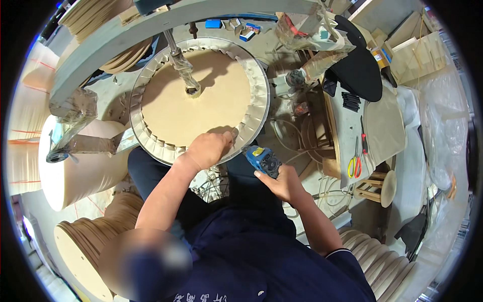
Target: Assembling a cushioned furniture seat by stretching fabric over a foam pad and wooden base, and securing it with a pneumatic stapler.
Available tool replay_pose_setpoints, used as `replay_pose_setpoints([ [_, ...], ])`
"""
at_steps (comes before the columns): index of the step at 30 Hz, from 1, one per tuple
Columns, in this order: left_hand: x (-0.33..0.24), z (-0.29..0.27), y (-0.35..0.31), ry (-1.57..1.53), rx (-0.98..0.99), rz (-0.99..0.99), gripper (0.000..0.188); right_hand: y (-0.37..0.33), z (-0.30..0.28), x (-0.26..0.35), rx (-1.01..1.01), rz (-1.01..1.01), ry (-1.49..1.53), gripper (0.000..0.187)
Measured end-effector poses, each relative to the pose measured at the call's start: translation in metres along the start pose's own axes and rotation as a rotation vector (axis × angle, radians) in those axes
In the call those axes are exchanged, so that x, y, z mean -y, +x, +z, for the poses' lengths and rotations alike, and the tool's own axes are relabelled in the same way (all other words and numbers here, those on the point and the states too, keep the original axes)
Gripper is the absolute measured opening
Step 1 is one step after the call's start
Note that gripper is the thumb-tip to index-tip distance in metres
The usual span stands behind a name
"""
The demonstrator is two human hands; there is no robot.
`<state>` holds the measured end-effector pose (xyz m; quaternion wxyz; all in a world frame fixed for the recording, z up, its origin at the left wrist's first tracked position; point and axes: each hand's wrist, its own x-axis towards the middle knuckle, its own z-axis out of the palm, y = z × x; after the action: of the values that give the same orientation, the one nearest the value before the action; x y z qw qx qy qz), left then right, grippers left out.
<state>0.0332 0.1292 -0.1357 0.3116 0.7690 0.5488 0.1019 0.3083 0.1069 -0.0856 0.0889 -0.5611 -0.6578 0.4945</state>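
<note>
Before me lies a round tan wooden board (211, 113), its rim wrapped by pleated pale fabric (255, 100) folded inward all round. A metal rod (178, 63) wrapped in clear film presses down on the board's middle. My left hand (211, 149) is closed at the near edge, its fingers pinching the folded fabric. In my right hand (284, 182) is a blue and black staple gun (262, 160), its nose close to the fabric rim beside my left fingers. Whether the nose touches the fabric, I cannot tell.
A grey curved frame (151, 30) arches over the board. Stacked round boards (88, 236) stand at left, near a large pale roll (85, 166). On the right-hand bench lie yellow-and-red scissors (354, 165), a red-handled screwdriver (364, 141) and black staple strips (350, 101). A wooden stool (386, 189) is nearby.
</note>
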Motion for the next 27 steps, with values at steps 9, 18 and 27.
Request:
replay_pose_setpoints([
  [9,0.010,0.014,0.010,-0.127,-0.233,-0.128,0.028,0.021,0.008,0.017,0.096,0.028,-0.066,0.045],
  [18,0.005,0.026,0.022,-0.140,-0.326,-0.217,0.027,0.032,0.015,0.027,-0.007,0.020,-0.080,0.046],
  [27,0.002,-0.004,-0.005,0.075,-0.017,0.137,0.045,0.015,-0.004,-0.015,-0.048,0.104,0.170,0.025],
])
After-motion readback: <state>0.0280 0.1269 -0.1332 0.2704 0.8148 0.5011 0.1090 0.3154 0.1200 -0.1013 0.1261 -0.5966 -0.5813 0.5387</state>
